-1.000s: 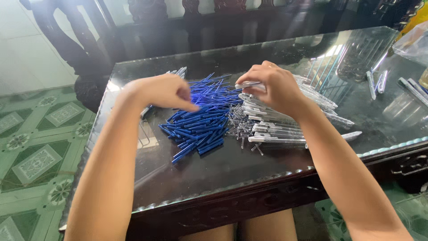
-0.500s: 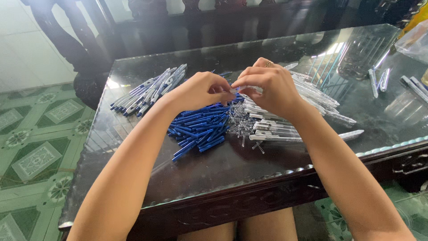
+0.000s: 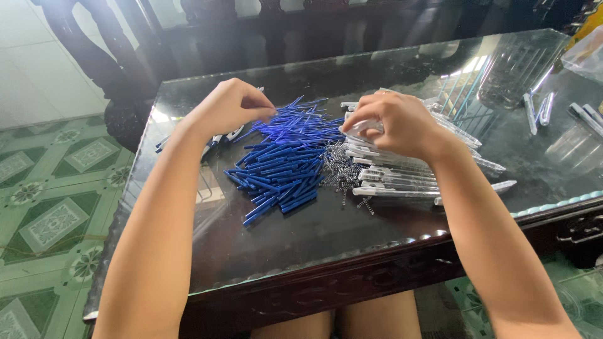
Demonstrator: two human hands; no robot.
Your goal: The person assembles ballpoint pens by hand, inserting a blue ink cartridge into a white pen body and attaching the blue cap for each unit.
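Hands [image 3: 229, 108] apart again (pen barrel [image 3: 363, 126] gripped)

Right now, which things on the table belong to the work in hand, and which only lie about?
In use: left hand, right hand, blue refills, springs, clear pen barrels.
Lying about: loose pens at far right, plastic bag.

left hand [image 3: 227, 108]: curled, fingertips pinched, knuckles up | right hand [image 3: 396, 125]: fingers bent, tips pinched together | forearms: both extended forward
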